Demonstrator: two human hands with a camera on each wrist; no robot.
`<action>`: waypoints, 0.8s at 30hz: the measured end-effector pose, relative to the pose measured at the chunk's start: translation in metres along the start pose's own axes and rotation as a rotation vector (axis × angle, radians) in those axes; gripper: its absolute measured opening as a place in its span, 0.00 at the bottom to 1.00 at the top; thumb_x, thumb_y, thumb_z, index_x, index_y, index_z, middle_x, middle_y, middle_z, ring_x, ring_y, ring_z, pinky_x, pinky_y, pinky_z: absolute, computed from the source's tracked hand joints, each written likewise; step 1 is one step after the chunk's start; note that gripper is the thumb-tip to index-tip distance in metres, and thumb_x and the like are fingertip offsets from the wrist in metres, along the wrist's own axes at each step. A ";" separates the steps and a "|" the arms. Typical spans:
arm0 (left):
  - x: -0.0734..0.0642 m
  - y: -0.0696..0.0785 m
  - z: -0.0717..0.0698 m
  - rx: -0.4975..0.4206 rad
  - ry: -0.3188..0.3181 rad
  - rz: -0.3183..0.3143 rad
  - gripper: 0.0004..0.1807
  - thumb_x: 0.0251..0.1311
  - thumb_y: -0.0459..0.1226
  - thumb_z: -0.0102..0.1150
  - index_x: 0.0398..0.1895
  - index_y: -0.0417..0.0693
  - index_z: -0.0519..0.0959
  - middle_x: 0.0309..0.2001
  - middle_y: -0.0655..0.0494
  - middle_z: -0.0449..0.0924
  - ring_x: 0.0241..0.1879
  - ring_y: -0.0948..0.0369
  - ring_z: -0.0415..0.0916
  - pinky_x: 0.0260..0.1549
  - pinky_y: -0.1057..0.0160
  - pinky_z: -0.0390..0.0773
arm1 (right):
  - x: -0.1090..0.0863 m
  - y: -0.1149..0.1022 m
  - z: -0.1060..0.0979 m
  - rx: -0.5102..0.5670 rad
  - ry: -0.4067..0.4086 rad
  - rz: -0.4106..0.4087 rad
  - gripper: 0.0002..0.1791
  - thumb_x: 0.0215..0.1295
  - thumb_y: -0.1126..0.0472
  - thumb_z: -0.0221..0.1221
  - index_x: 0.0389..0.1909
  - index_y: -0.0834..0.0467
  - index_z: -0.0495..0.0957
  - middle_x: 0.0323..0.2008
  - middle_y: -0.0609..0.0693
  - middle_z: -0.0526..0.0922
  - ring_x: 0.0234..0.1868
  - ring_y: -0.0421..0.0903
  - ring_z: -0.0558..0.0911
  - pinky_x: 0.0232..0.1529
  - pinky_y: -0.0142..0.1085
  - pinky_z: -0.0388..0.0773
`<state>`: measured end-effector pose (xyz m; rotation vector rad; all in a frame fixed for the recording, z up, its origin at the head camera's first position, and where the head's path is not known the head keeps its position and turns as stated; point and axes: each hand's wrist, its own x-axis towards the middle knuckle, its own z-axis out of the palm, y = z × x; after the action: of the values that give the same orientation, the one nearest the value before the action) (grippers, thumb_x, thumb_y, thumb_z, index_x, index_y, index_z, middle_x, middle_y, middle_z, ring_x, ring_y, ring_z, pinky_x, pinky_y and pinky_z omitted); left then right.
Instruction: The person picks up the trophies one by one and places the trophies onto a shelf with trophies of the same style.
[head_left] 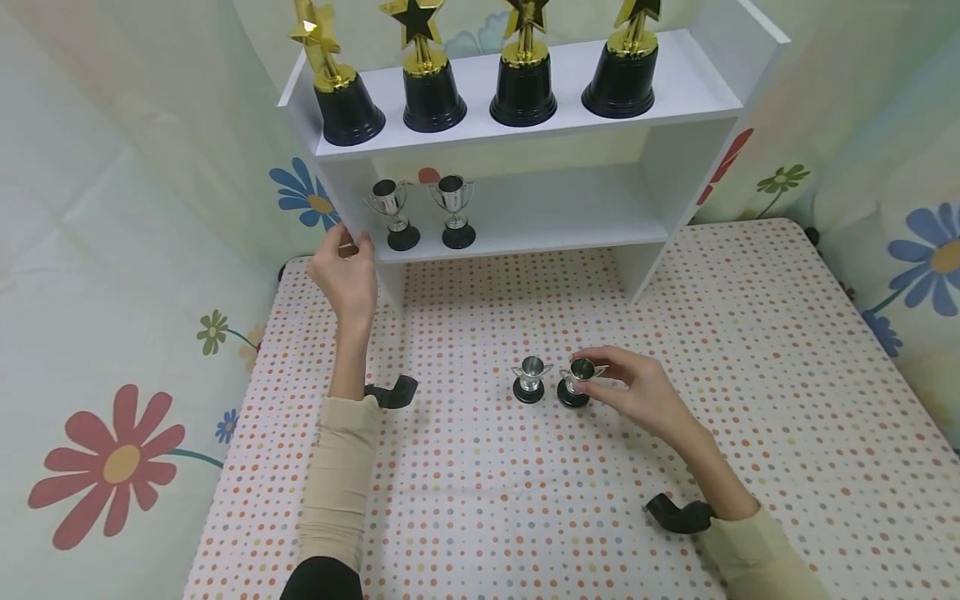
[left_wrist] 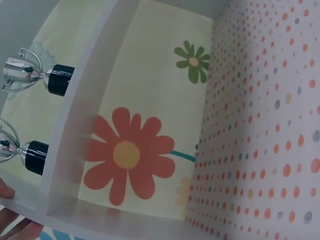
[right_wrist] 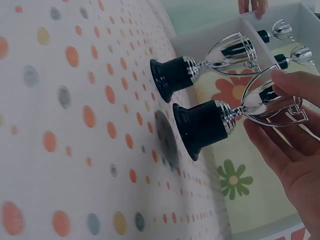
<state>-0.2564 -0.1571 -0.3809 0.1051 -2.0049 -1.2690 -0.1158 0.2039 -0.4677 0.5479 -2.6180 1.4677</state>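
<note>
My left hand (head_left: pixel 347 279) grips the front edge of the white shelf's left side panel (left_wrist: pixel 45 202), thumb on one face and fingers on the other. With my right hand (head_left: pixel 639 390) I pinch a small silver trophy cup (right_wrist: pixel 202 129) by its bowl. It has two handles and a black base; in the right wrist view a shadow shows on the tabletop apart from that base. A matching trophy cup (head_left: pixel 528 388) stands upright on the table just left of the held one. Two more silver cups, one on the left (head_left: pixel 397 218) and one beside it (head_left: pixel 456 215), stand at the left of the middle shelf.
Several gold star trophies (head_left: pixel 523 87) with black bases line the top of the white shelf unit (head_left: pixel 570 200). The unit stands at the back of a table (head_left: pixel 465 500) covered in a dotted cloth. Flower-printed curtains (head_left: pixel 112 292) hang around it.
</note>
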 end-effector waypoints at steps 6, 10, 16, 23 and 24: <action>0.000 -0.002 0.002 -0.015 0.001 0.039 0.12 0.68 0.30 0.61 0.52 0.36 0.86 0.43 0.40 0.88 0.35 0.49 0.85 0.34 0.69 0.80 | 0.012 -0.001 -0.007 0.000 0.024 0.016 0.22 0.62 0.66 0.71 0.58 0.59 0.82 0.53 0.55 0.88 0.51 0.23 0.79 0.54 0.19 0.76; -0.001 -0.002 0.001 -0.012 0.005 0.043 0.12 0.68 0.30 0.60 0.52 0.36 0.85 0.43 0.40 0.89 0.35 0.50 0.85 0.33 0.71 0.80 | 0.024 -0.005 -0.010 0.003 0.050 -0.025 0.23 0.61 0.69 0.71 0.58 0.62 0.81 0.52 0.57 0.87 0.50 0.22 0.79 0.54 0.19 0.76; -0.002 -0.002 0.002 -0.002 -0.004 0.032 0.13 0.69 0.30 0.60 0.53 0.37 0.85 0.45 0.40 0.88 0.36 0.50 0.85 0.35 0.64 0.82 | 0.042 -0.018 -0.011 0.004 0.089 -0.072 0.23 0.61 0.70 0.70 0.58 0.62 0.81 0.51 0.57 0.88 0.51 0.22 0.79 0.55 0.21 0.77; -0.002 -0.003 0.002 0.000 -0.003 0.016 0.13 0.70 0.30 0.59 0.54 0.37 0.85 0.45 0.40 0.88 0.37 0.50 0.85 0.38 0.58 0.85 | 0.063 -0.040 -0.009 0.022 0.079 -0.136 0.22 0.63 0.70 0.69 0.59 0.62 0.81 0.54 0.56 0.87 0.52 0.24 0.79 0.56 0.21 0.77; -0.002 -0.003 0.002 -0.003 -0.004 0.013 0.13 0.70 0.30 0.59 0.54 0.37 0.84 0.46 0.40 0.88 0.38 0.49 0.85 0.39 0.57 0.86 | 0.066 -0.043 -0.009 0.035 0.079 -0.153 0.22 0.62 0.70 0.69 0.58 0.62 0.82 0.54 0.56 0.87 0.52 0.25 0.80 0.56 0.22 0.77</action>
<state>-0.2573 -0.1564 -0.3851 0.0878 -2.0042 -1.2645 -0.1632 0.1733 -0.4119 0.6633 -2.4358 1.4602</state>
